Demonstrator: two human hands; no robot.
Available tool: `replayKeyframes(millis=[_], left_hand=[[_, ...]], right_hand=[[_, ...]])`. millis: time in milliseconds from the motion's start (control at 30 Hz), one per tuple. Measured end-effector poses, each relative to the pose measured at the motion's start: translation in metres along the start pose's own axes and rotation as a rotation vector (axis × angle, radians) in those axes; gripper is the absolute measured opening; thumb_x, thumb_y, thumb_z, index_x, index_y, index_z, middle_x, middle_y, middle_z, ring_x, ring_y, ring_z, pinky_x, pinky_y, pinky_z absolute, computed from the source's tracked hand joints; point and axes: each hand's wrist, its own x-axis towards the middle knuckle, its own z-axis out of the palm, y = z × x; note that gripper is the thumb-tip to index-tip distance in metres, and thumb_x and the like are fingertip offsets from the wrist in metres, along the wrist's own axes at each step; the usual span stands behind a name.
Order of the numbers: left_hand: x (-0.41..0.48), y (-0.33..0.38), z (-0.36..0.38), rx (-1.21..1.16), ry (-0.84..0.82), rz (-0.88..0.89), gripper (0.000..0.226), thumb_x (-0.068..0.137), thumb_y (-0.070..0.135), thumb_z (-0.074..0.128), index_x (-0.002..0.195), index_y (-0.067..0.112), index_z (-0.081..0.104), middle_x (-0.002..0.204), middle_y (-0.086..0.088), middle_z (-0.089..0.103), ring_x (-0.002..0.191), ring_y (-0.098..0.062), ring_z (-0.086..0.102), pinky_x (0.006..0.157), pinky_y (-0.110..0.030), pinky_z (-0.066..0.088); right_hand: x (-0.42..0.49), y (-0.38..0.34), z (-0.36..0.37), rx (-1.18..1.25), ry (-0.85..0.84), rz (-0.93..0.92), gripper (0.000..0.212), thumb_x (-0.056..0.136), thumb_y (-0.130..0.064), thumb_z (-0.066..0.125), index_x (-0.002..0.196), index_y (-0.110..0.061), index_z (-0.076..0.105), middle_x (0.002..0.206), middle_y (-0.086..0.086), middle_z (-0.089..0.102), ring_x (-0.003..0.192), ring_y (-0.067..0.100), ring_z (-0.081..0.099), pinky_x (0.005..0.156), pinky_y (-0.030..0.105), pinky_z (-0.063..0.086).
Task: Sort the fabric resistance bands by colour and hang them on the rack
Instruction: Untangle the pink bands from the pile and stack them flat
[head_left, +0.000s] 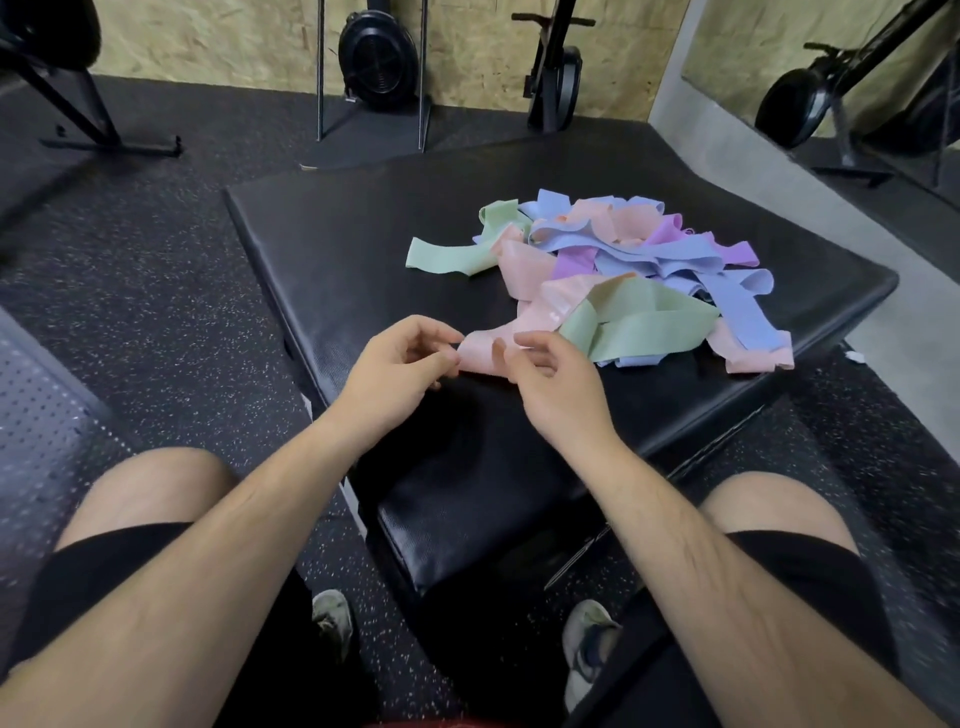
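I've got the heap of bands (623, 249), green, blue, pink and purple, lying tangled on the black pad (322, 234). My view shows the left hand (400, 369) and right hand (556, 389) close together, curled fingers pinching the near end of the pink band (484, 355) trailing from the heap.

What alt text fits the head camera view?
A person's left hand and right hand hold the near end of a pink band from a tangled pile of pink, green, blue and purple bands on a black padded box.

Pastel fabric bands (613, 265) lie tangled on black pad (337, 249).
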Motion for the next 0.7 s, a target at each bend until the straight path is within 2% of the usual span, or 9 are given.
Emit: replayKeyframes(millis=[67,133,233,333,400,500,600,633,700], left_hand=[[0.001,-0.002,0.003,0.103,0.022,0.04,0.014,0.09,0.017,0.069,0.095,0.031,0.07,0.085,0.009,0.069,0.082,-0.009,0.064,0.076,-0.027,0.052],[0.003,-0.006,0.008,0.235,0.075,0.104,0.018,0.093,0.016,0.067,0.097,0.034,0.069,0.096,0.009,0.068,0.083,-0.005,0.061,0.079,-0.02,0.046],[0.011,-0.009,0.018,0.356,0.098,0.171,0.02,0.096,0.021,0.063,0.11,0.033,0.07,0.113,0.012,0.061,0.099,-0.008,0.059,0.091,-0.017,0.044],[0.021,-0.01,0.027,0.475,0.069,0.186,0.031,0.096,0.033,0.053,0.122,0.035,0.069,0.129,0.016,0.059,0.121,-0.013,0.053,0.11,-0.039,0.042],[0.023,-0.005,0.036,0.524,0.009,0.159,0.034,0.096,0.038,0.049,0.125,0.042,0.066,0.131,0.022,0.059,0.126,-0.008,0.051,0.113,-0.048,0.038],[0.025,0.002,0.048,0.464,-0.06,0.13,0.021,0.095,0.045,0.054,0.111,0.054,0.062,0.108,0.033,0.065,0.102,0.001,0.062,0.106,-0.045,0.045],[0.032,0.003,0.05,0.392,-0.078,0.101,0.02,0.09,0.032,0.066,0.101,0.049,0.067,0.1,0.019,0.066,0.077,-0.005,0.066,0.081,-0.032,0.056],[0.034,0.001,0.049,0.396,-0.097,0.098,0.024,0.089,0.023,0.067,0.101,0.045,0.068,0.096,0.013,0.066,0.07,-0.01,0.066,0.071,-0.03,0.056],[0.037,-0.004,0.049,0.447,-0.089,0.114,0.024,0.089,0.013,0.068,0.105,0.03,0.073,0.091,0.004,0.068,0.064,-0.014,0.065,0.063,-0.024,0.052]], right_hand=[[0.002,0.004,0.001,-0.049,-0.023,-0.025,0.012,0.094,-0.032,0.065,0.098,-0.025,0.075,0.099,-0.016,0.074,0.093,-0.002,0.067,0.082,0.016,0.048],[0.0,0.007,0.002,-0.105,-0.061,-0.058,0.017,0.095,-0.032,0.064,0.105,-0.026,0.077,0.098,-0.018,0.073,0.09,-0.006,0.065,0.08,0.011,0.046],[-0.004,0.01,0.001,-0.147,-0.106,-0.11,0.021,0.096,-0.026,0.065,0.114,-0.026,0.076,0.099,-0.021,0.072,0.089,-0.01,0.062,0.076,0.002,0.042],[-0.007,0.01,-0.001,-0.15,-0.141,-0.117,0.016,0.095,-0.02,0.066,0.105,-0.025,0.077,0.093,-0.022,0.072,0.086,-0.011,0.063,0.074,0.004,0.041],[-0.008,0.01,-0.004,-0.133,-0.157,-0.106,0.013,0.094,-0.019,0.067,0.097,-0.025,0.078,0.085,-0.022,0.072,0.075,-0.009,0.06,0.069,0.006,0.039],[-0.009,0.011,-0.009,-0.131,-0.179,-0.105,0.012,0.093,-0.018,0.067,0.09,-0.023,0.077,0.079,-0.018,0.071,0.065,-0.007,0.057,0.066,0.007,0.038],[-0.007,0.011,-0.008,-0.126,-0.133,-0.095,0.011,0.092,-0.02,0.067,0.086,-0.021,0.076,0.077,-0.016,0.071,0.065,-0.003,0.059,0.065,0.009,0.04],[-0.006,0.012,-0.008,-0.127,-0.091,-0.103,0.011,0.091,-0.021,0.066,0.084,-0.021,0.074,0.076,-0.016,0.07,0.065,-0.001,0.059,0.065,0.01,0.041],[-0.002,0.012,-0.008,-0.141,-0.005,-0.122,0.006,0.09,-0.022,0.066,0.088,-0.024,0.071,0.085,-0.012,0.069,0.072,0.0,0.061,0.069,0.012,0.044]])
